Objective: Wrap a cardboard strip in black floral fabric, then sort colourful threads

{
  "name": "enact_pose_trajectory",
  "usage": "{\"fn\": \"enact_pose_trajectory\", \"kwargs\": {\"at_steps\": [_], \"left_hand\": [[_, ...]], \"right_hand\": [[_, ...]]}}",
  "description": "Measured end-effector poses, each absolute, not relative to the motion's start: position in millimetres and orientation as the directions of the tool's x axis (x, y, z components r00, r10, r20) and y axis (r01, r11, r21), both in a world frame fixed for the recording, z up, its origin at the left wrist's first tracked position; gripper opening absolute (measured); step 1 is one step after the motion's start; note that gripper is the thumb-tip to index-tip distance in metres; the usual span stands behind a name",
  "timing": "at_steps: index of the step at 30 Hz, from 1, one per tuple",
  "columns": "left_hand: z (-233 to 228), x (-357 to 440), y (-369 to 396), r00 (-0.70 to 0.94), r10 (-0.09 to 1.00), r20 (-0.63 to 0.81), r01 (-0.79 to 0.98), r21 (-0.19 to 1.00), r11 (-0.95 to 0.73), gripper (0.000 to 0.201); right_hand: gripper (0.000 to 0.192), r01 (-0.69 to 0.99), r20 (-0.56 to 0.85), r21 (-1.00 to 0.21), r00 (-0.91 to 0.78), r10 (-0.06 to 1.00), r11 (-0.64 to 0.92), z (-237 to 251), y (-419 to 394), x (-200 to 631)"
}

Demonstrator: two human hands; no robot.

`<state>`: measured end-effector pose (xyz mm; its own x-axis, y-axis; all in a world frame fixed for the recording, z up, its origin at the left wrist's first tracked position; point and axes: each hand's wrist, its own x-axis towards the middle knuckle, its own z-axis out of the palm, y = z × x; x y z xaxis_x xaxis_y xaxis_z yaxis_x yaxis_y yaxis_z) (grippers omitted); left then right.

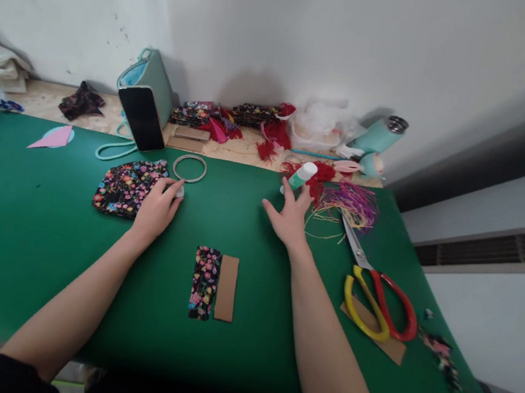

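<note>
My left hand (pixel 158 205) is closed at the right edge of a folded black floral cloth (pixel 124 189). A small whitish object (pixel 180 192) shows at its fingertips; its kind is unclear. Just behind those fingers lies a pale ring (pixel 189 168). My right hand (pixel 289 218) has its fingers spread, close to a green and white glue stick (pixel 303 174) that leans slightly behind them. Between my forearms, a floral fabric strip (pixel 204 283) lies alongside a brown cardboard strip (pixel 226 288) of similar length.
Scissors (pixel 372 280) with yellow and red handles rest on cardboard at right, below purple and yellow threads (pixel 349 205). Along the wall stand a phone (pixel 141 117) against a mint pouch (pixel 154 79), red tassels (pixel 276 134), and a mint bottle (pixel 379 136). A green mat (pixel 54 254) covers the table.
</note>
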<state>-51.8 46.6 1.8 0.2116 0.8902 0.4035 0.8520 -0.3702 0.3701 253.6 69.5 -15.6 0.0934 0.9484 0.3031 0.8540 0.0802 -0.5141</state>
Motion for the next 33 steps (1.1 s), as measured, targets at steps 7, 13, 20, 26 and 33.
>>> {"fn": "enact_pose_trajectory", "kwargs": {"at_steps": [7,13,20,26,33], "left_hand": [[3.9,-40.4,40.1,0.190,0.843,0.503,0.717,0.516,-0.469,0.026],[12.0,-21.7,19.7,0.206,0.915,0.348,0.383,0.832,-0.402,0.039],[14.0,-13.4,11.0,0.261,0.948,0.182,0.132,0.966,-0.222,0.040],[15.3,-15.7,11.7,0.300,0.935,0.190,0.089,0.970,-0.226,0.034],[23.4,-20.1,12.9,0.405,0.866,0.293,0.213,0.891,-0.402,0.029]], "right_hand": [[0.029,0.601,0.460,-0.770,0.288,0.840,0.216,-3.9,57.6,247.1],[0.039,0.062,0.206,-0.978,0.118,0.971,0.200,16.6,23.7,228.1],[0.031,0.083,0.039,-0.994,-0.350,0.936,0.073,42.3,0.7,217.0],[0.026,0.167,0.041,-0.979,-0.399,0.916,0.116,39.3,5.2,223.9],[0.024,0.295,0.078,-0.933,-0.397,0.914,0.207,38.5,6.8,227.0]]}}
